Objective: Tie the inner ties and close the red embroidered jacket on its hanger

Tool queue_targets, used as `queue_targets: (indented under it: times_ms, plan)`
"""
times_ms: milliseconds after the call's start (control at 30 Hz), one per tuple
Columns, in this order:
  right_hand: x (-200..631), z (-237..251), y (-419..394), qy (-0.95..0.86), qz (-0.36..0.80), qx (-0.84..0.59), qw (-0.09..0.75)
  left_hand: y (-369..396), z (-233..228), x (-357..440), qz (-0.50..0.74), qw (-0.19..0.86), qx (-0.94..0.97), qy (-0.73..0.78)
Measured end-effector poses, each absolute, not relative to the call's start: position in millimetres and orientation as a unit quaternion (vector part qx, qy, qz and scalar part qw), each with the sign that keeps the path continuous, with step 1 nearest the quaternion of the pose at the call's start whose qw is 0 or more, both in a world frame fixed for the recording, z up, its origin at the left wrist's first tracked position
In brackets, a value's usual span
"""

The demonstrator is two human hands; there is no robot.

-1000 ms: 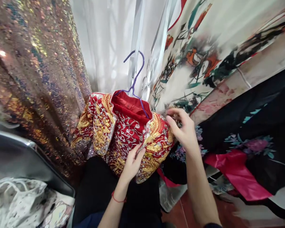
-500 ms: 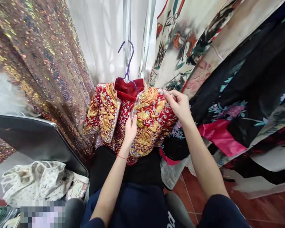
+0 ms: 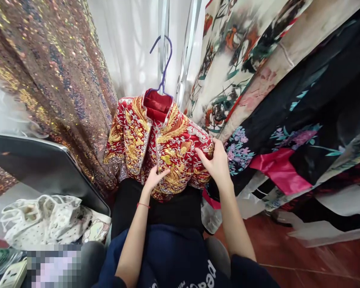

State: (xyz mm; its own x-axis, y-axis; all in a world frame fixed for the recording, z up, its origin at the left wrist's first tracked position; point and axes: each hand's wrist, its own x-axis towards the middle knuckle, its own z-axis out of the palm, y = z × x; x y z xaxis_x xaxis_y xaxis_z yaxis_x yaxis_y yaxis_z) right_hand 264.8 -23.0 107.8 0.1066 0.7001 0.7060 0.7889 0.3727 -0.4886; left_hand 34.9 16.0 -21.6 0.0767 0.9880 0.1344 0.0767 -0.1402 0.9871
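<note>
Now the left hand (image 3: 156, 178) pinches the red jacket's (image 3: 171, 148) front edge lower than before, while the right hand (image 3: 216, 162), fingers curled, grips its shoulder. The jacket hangs on a purple hanger (image 3: 163, 66) between sequined fabric (image 3: 48, 80) and printed robes (image 3: 243, 60).

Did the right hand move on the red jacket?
Yes. The right hand slid down from the red jacket's shoulder near the purple hanger to its front.

White letters run along the bottom of the dark blue top (image 3: 174, 256), too cropped to read.
</note>
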Motion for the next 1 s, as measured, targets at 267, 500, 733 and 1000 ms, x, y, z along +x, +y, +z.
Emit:
queue_targets:
  times_ms: [267,500,733,1000]
  plan:
    - [257.2,111.2,-36.4,-0.596,-0.06,-0.637,0.486,19.9,-23.9,-7.2,0.468,0.443,0.576,0.503]
    - [241.6,114.6,-43.9,-0.556,-0.077,-0.647,0.517,51.7,-27.8,-17.4,0.543,0.32,0.518,0.579]
    - [240.6,84.3,-38.9,-0.547,-0.065,-0.735,0.395,66.7,-60.5,6.7,0.498,0.278,0.512,0.643]
    - [211.7,66.6,-37.3,-0.635,-0.368,-0.437,0.52,47.4,-73.9,-28.0,0.451,0.23,0.561,0.655]
